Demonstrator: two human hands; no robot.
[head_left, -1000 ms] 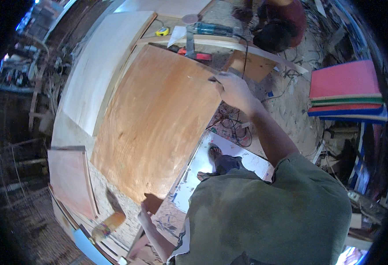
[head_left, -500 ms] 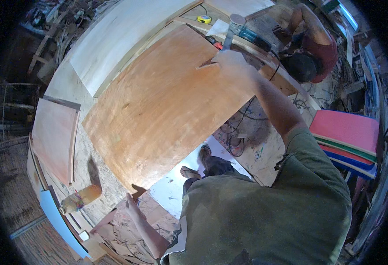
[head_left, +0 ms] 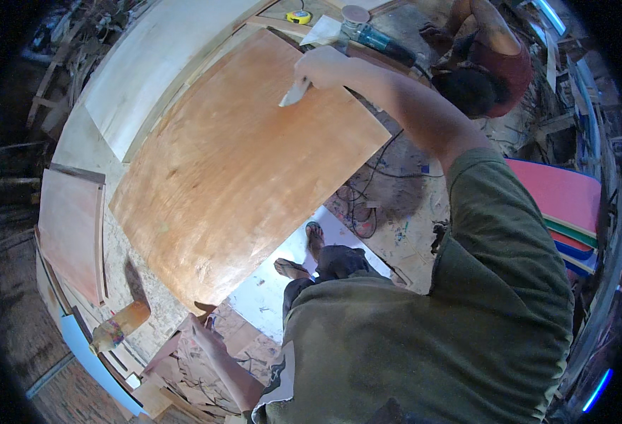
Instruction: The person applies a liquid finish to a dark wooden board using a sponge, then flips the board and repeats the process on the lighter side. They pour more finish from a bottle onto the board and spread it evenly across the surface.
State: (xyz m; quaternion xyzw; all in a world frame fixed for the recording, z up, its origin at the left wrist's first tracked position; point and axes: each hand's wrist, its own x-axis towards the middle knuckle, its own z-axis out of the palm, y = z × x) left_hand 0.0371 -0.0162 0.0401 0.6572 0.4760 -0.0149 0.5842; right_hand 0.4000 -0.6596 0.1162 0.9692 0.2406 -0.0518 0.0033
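A large brown wooden panel (head_left: 240, 162) lies flat in front of me, its near left corner by my left hand (head_left: 208, 340). That hand hangs at the corner with thumb and fingers apart; I cannot tell whether it touches the edge. Out over the panel's far part, my right hand (head_left: 321, 69) is closed on a folded piece of sandpaper (head_left: 294, 93), pale on the side facing me. The sandpaper rests against the panel surface, and the fingers partly cover it.
An angle grinder (head_left: 381, 44), a white sheet (head_left: 323, 32) and a yellow tape measure (head_left: 298, 17) lie beyond the panel. A co-worker (head_left: 498, 63) crouches far right. Near left are a bottle (head_left: 120, 326) and another panel (head_left: 72, 233). Cables (head_left: 360, 205) and coloured foam sheets (head_left: 558, 198) lie right.
My right hand has swept left across the panel with the sandpaper, whose pale side now shows. My left hand stays by the near corner. The whole view has shifted slightly.
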